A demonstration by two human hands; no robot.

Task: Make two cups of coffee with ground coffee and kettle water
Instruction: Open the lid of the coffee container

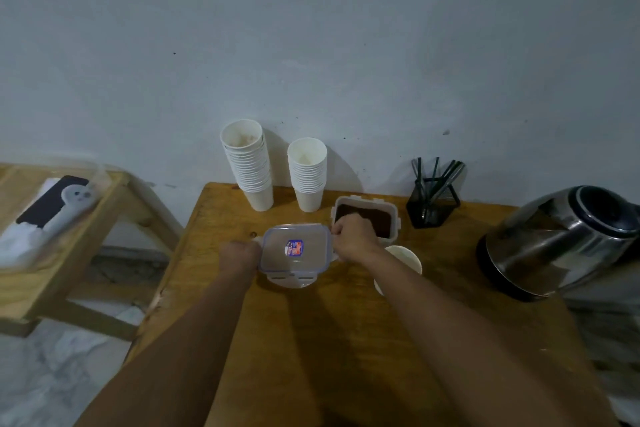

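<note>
A clear square lidded container [294,251] with a blue-rimmed lid and a small label sits mid-table. My left hand [240,253] grips its left side clip and my right hand [353,236] grips its right side clip. Just behind my right hand stands an open square container of ground coffee [375,218]. A white paper cup [405,258] stands right of my right forearm, with a second cup [379,286] partly hidden under the arm. A steel kettle [561,243] sits at the right edge.
Two stacks of white paper cups [249,166] [308,173] stand against the wall. A black mesh holder with dark stirrers [433,198] is beside the coffee. The wooden table [311,340] has a lower wooden shelf [52,253] to its left.
</note>
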